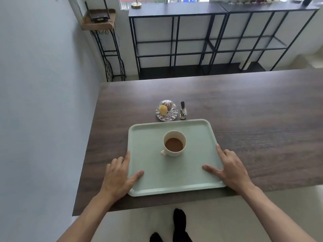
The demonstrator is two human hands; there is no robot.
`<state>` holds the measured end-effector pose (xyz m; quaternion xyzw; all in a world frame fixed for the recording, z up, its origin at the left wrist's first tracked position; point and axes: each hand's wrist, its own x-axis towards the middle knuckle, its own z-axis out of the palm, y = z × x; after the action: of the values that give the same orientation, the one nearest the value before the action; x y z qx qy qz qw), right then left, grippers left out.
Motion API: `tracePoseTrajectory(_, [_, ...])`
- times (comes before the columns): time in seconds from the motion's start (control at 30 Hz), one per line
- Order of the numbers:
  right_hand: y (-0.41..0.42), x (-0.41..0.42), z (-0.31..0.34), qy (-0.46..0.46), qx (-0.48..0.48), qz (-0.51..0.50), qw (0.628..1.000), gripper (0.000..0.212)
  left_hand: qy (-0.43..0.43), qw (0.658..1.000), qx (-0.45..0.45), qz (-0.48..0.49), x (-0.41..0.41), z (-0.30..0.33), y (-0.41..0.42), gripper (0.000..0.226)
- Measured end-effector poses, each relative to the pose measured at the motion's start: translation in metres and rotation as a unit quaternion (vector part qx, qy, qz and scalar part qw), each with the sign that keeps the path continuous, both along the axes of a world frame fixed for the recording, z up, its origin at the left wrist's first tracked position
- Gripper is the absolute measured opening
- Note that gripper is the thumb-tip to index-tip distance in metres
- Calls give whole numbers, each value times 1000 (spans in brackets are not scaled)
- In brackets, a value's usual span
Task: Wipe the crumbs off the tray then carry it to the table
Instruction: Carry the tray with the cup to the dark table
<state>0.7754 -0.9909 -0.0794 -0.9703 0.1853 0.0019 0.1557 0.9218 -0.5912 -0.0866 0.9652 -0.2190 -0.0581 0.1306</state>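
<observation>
With the pale green tray (pixel 174 177) flat on the dark table (pixel 262 119), left hand (pixel 118 177) and right hand (pixel 230 170) rest spread on its side rims, gripping nothing. Release gently; the coffee mug (pixel 174 143) sits full.

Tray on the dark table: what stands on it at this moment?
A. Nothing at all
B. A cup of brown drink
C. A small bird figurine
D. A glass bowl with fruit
B. The cup of brown drink stands near the middle of the tray, while the glass bowl and the bird figurine sit on the table beyond the tray's far rim.
</observation>
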Motion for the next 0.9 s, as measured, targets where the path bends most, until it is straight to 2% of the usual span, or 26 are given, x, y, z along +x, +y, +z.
tracePoseTrajectory(0.43, [-7,-1,-13,-25,-15,12,1000,110,29,999,9,10,-2,-6,-8,105])
tracePoseTrajectory(0.8, [-10,-2,-12,-37,-6,13,999,110,82,996,3,26,4,-1,-10,108])
tracePoseTrajectory(0.9, [-10,-2,-11,-39,-3,8,999,104,54,998,14,32,4,6,-9,104])
